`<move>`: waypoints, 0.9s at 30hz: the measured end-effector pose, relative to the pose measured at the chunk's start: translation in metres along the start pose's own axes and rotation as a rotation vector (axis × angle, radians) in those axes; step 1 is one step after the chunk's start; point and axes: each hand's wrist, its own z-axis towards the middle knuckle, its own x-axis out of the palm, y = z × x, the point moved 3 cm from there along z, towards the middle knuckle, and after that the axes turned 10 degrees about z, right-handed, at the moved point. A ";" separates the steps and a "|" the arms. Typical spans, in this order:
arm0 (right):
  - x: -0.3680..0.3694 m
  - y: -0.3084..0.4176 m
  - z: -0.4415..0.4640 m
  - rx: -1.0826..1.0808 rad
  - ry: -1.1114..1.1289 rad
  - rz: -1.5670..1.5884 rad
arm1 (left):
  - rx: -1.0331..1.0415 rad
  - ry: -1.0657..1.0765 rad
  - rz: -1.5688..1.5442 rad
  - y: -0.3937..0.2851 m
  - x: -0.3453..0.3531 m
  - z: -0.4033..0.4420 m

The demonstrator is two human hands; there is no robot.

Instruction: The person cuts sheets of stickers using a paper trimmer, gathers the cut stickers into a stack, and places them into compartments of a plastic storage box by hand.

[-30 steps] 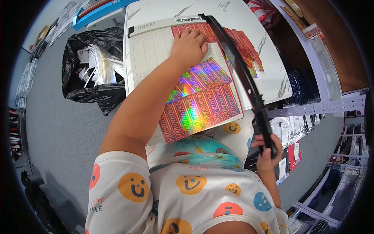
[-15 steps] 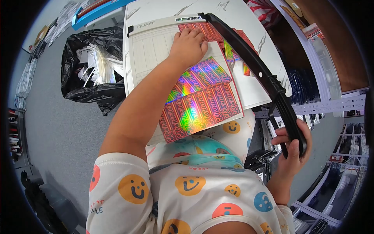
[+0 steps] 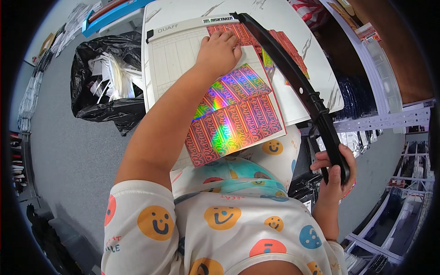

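My left hand (image 3: 219, 52) lies flat on a red patterned sheet (image 3: 222, 28) near the top of the paper trimmer (image 3: 167, 59), its fingers slightly apart. My right hand (image 3: 337, 172) is wrapped round the handle end of the trimmer's long black arm (image 3: 300, 87), which is swung out to the right of the board. Shiny holographic sheets (image 3: 236, 126) with repeated lettering rest on the lower part of the board, below my left hand. Cut red strips (image 3: 288, 50) lie beyond the black arm, which partly hides them.
A black plastic bag (image 3: 87, 103) holding white paper offcuts (image 3: 112, 75) stands left of the white marbled table (image 3: 321, 68). Shelving with packed goods (image 3: 396, 224) is at the right. A blue object (image 3: 110, 16) sits at the top left.
The black arm and my right hand swung outward to the right, then moved slightly back inward. My left hand stays on the sheet, and the top sheet has shifted slightly right.
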 end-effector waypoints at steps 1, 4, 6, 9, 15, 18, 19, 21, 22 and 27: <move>-0.001 -0.001 0.000 -0.005 0.001 0.004 | 0.000 0.002 -0.001 0.000 0.000 0.000; -0.003 -0.008 -0.006 -0.023 0.012 0.010 | -0.004 0.003 -0.016 -0.001 -0.003 0.000; -0.006 -0.023 -0.014 -0.053 0.037 0.027 | -0.005 -0.011 -0.013 -0.002 -0.002 0.001; -0.008 -0.034 -0.022 -0.066 0.034 0.018 | -0.004 -0.033 0.009 0.000 0.000 0.000; -0.012 -0.057 -0.036 -0.099 0.057 0.066 | 0.005 -0.009 -0.005 -0.001 -0.002 -0.002; -0.017 -0.076 -0.045 -0.145 0.117 0.021 | -0.006 -0.017 -0.017 0.000 -0.005 0.005; -0.015 -0.071 -0.044 -0.126 0.102 0.014 | -0.015 -0.041 -0.026 0.000 -0.003 0.005; -0.013 -0.050 -0.034 -0.061 0.042 0.090 | -0.027 -0.034 -0.038 0.003 -0.003 0.000; -0.009 -0.031 -0.022 -0.028 0.030 0.085 | -0.031 -0.016 -0.039 0.003 -0.006 0.001; 0.005 0.025 0.018 0.075 -0.072 0.005 | -0.021 -0.033 -0.118 0.001 -0.009 0.003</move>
